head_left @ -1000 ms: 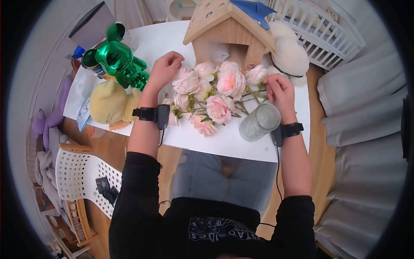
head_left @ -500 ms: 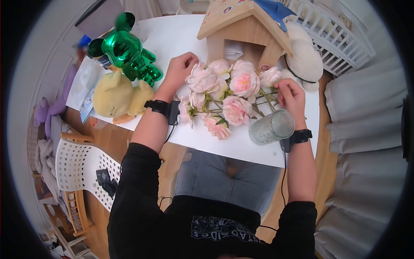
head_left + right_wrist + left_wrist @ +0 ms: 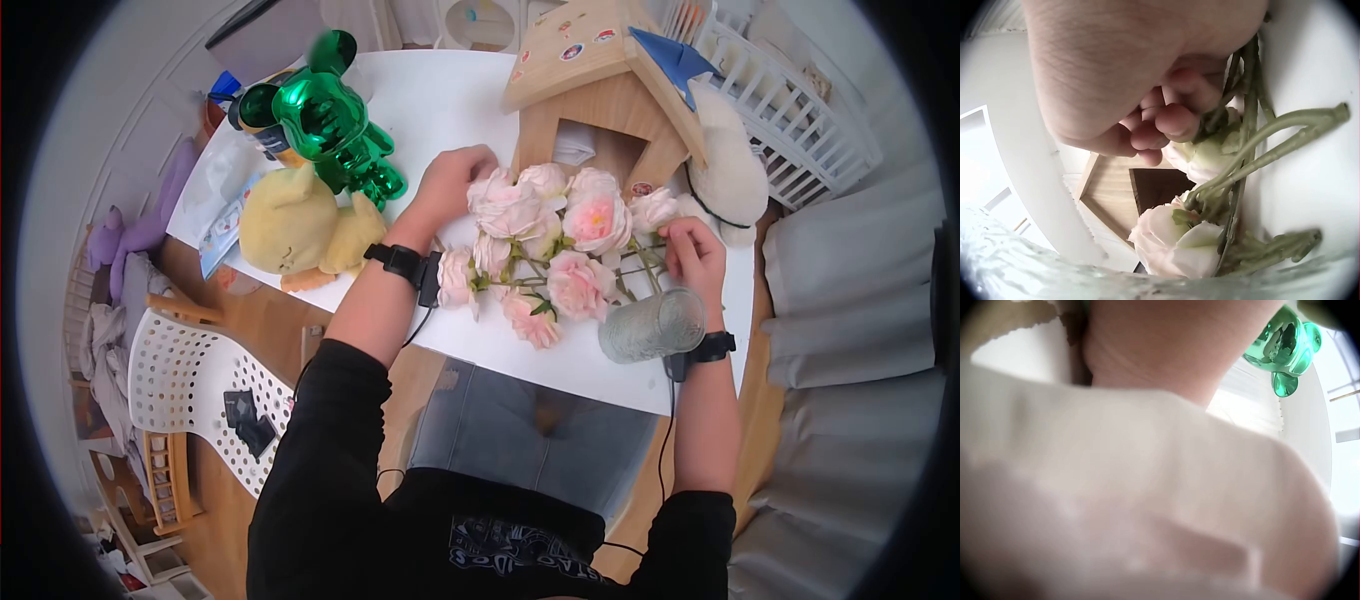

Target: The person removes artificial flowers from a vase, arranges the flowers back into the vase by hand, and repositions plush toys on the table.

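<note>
While both forearms reached over the table (image 3: 430,105), the left hand (image 3: 455,187) was near the front left corner of the house (image 3: 612,108), fingers curled inward; the flowers (image 3: 598,222) hid their tips, so whether they grasped anything could not be told. The right hand (image 3: 697,258) was in front of the house, toward its right side, fingers bent beside the stems (image 3: 1319,114); a firm hold on one could not be made out. The pink flowers lay heaped just in front of the house, with the vase (image 3: 650,328) farther out and the green bear (image 3: 325,115) to the left of the house. Upside-down lettering (image 3: 510,545) on the black shirt could not be read in full; print on the house's stickers (image 3: 572,53) was too small. Only the right wrist view showed the stem ends clearly; a blurred pale shape filled much of the left wrist view.
</note>
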### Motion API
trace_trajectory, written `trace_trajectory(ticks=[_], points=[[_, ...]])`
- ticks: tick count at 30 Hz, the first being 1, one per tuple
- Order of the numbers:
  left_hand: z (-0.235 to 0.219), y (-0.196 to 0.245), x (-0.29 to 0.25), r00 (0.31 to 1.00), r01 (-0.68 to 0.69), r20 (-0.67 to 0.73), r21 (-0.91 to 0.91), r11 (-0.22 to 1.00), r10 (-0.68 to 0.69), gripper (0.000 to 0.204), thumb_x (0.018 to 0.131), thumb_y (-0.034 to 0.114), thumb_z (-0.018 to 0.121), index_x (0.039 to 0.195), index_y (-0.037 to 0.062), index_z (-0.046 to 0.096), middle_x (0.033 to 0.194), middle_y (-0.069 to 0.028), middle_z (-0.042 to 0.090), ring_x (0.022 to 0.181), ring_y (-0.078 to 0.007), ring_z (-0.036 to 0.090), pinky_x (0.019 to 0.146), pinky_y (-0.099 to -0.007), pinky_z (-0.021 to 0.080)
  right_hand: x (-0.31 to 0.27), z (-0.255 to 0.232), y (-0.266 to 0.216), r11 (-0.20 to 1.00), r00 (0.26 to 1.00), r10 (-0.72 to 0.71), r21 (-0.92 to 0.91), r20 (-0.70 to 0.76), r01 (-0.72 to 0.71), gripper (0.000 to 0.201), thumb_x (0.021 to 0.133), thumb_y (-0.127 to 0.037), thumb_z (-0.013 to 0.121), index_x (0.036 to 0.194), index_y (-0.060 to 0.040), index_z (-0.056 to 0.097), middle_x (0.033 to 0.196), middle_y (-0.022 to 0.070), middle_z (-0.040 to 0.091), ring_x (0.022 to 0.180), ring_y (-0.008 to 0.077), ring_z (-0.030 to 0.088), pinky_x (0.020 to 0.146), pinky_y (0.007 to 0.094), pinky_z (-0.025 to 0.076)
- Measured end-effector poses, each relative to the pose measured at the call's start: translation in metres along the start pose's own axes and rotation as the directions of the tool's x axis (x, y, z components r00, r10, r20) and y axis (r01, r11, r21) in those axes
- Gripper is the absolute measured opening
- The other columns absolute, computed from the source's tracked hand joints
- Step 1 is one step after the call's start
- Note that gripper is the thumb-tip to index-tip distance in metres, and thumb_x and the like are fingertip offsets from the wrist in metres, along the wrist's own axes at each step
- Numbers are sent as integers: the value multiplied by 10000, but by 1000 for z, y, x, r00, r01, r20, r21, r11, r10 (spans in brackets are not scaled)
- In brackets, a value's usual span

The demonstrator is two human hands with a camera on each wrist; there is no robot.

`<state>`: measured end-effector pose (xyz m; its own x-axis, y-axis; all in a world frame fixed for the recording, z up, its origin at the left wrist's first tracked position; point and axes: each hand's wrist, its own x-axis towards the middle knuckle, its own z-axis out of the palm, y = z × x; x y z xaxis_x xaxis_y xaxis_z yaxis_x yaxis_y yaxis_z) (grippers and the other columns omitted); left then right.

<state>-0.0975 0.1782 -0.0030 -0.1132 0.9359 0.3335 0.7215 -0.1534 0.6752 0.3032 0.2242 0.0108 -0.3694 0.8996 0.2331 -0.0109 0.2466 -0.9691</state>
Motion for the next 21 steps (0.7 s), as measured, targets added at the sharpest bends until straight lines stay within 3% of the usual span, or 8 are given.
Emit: trace_trajectory(ticks=[4, 7, 9, 10, 11, 15, 18, 21], points=[[1, -2, -1, 1000, 7, 8, -32, 999, -7, 179, 907, 208, 726, 974, 42, 734, 787, -165, 700, 682, -300, 640, 675, -400, 518, -4, -5, -8, 991, 994, -89, 94, -57, 94, 187, 1105, -155, 644, 1019, -11, 725, 706, -44, 562, 577, 32, 440, 527, 231, 309], [0, -5, -3, 999, -40, -12, -59, 997, 40, 151, 932, 177, 707, 982, 39, 740, 785, -165, 702, 674, -281, 634, 674, -391, 519, -2, -16, -23, 943, 968, -141, 271, -206, 195, 161, 1089, -147, 661, 1033, -14, 733, 746, -31, 586, 612, 29, 464, 534, 227, 336], [3, -10, -2, 998, -56, -5, -57, 997, 56, 193, 928, 216, 745, 977, 29, 733, 751, -142, 686, 664, -195, 600, 658, -373, 508, -3, -35, -33, 983, 983, 21, -178, -183, -54, 140, 1074, -134, 676, 1054, -15, 747, 792, -21, 630, 676, 51, 542, 588, 235, 425], [2, -6, -2, 999, -48, -7, -58, 997, 48, 211, 923, 226, 760, 980, 26, 733, 723, -122, 672, 659, -160, 580, 646, -357, 497, -3, -36, -25, 923, 982, -105, -382, -154, 38, 124, 1046, -121, 709, 1061, -11, 764, 813, -16, 673, 735, 82, 607, 673, 252, 497], [1, -3, -1, 998, -62, 0, -40, 997, 62, 187, 935, 203, 754, 981, 24, 732, 707, -112, 665, 653, -145, 571, 642, -349, 495, -1, -44, -11, 858, 978, -207, -487, -36, 163, 110, 1012, -125, 749, 1069, -37, 781, 870, -10, 715, 756, 63, 580, 645, 248, 435], [4, -8, 0, 999, -44, 11, -85, 995, 45, 138, 982, 140, 724, 996, 3, 711, 697, -76, 633, 668, -118, 528, 641, -312, 471, -6, -32, -29, 803, 985, -71, -576, 158, 151, 162, 909, -111, 840, 1037, -42, 769, 885, 11, 661, 751, 120, 565, 664, 279, 450], [5, -11, 1, 1000, -13, 18, -104, 995, 15, 145, 990, 137, 717, 993, -6, 703, 706, -67, 626, 680, -113, 516, 646, -307, 464, -5, -26, -32, 804, 987, -2, -587, 163, 99, 176, 896, -84, 845, 1041, -38, 757, 865, -1, 627, 736, 117, 536, 659, 287, 440], [4, -11, 2, 1000, -15, 25, -93, 996, 17, 146, 991, 136, 718, 991, -9, 700, 715, -68, 631, 691, -107, 517, 653, -304, 463, -3, -28, -32, 808, 990, -99, -572, 103, 140, 174, 879, -86, 851, 1024, -48, 763, 863, 17, 659, 698, 146, 559, 653, 303, 473]])
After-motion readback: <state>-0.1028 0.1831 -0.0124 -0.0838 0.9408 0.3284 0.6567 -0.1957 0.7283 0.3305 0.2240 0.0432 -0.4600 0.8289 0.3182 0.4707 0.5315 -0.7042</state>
